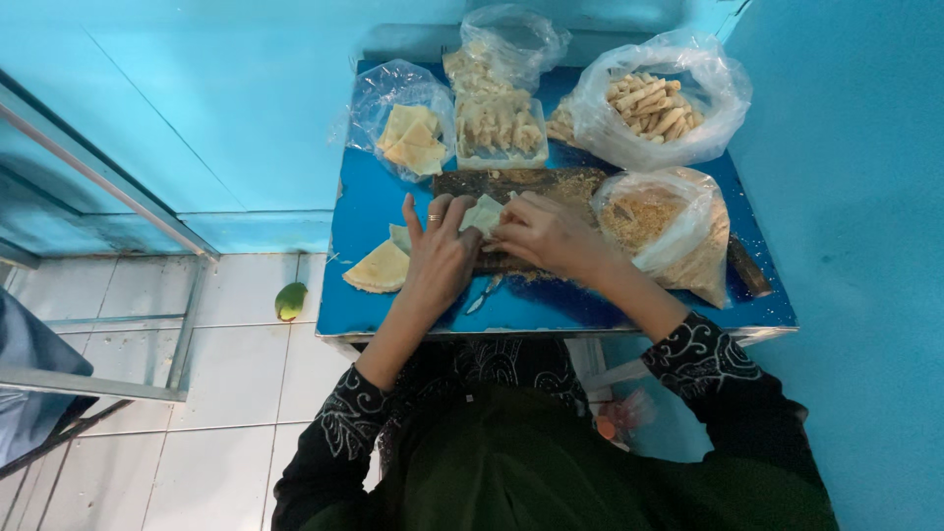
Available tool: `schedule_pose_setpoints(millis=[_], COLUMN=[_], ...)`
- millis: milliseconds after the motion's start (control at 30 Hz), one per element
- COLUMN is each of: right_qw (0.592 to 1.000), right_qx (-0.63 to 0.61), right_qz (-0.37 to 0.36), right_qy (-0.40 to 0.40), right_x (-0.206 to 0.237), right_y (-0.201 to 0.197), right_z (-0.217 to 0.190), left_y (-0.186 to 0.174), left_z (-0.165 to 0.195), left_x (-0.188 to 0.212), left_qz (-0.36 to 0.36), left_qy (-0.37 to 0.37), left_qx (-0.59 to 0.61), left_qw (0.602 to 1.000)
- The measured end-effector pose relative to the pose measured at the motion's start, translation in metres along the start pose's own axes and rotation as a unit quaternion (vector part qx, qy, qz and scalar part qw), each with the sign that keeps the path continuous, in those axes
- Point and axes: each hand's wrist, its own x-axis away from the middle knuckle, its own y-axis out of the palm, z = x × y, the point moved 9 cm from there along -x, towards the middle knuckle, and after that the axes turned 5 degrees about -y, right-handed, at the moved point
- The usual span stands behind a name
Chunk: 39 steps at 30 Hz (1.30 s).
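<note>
Head view: bagged rolls (651,104), boxed rolls (501,128)

Standing against a blue wall (846,246): a small blue surface (364,211). Sitting at its far edge: a clear bag of rolled pastry sticks (654,103), a clear tub of rolled pieces (501,128), a knotted bag of pale pieces (497,54) just behind the tub. Lying at the far left corner: a bag of folded yellow sheets (411,138). Slumping on the right side: a bag of brown crumbly filling (659,226), touching the bag of sticks. Resting on the white tiled floor (236,374), just left of the surface: a green fruit (290,300). Running along the left: a metal frame (108,187).
</note>
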Motion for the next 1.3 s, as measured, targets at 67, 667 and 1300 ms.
schedule_pose_setpoints(millis=[67,667,1300], right_qw=[0.997,0.938,0.947], right_qx=[0.067,-0.199,-0.113], right_qz=[0.017,-0.030,-0.019], right_qy=[-0.036,0.282,0.299], right_x=[-0.001,0.007,0.008], right_y=[0.003,0.042,0.041], right_z=[-0.005,0.074,0.085], left_y=[-0.002,0.030,0.035], left_z=[-0.001,-0.040,-0.045], left_x=[0.000,-0.006,-0.017], left_qz=[0.008,0.020,0.019], left_qy=[-0.001,-0.171,-0.120], left_qx=[0.012,0.115,0.135], left_qw=[1.000,0.978,0.983])
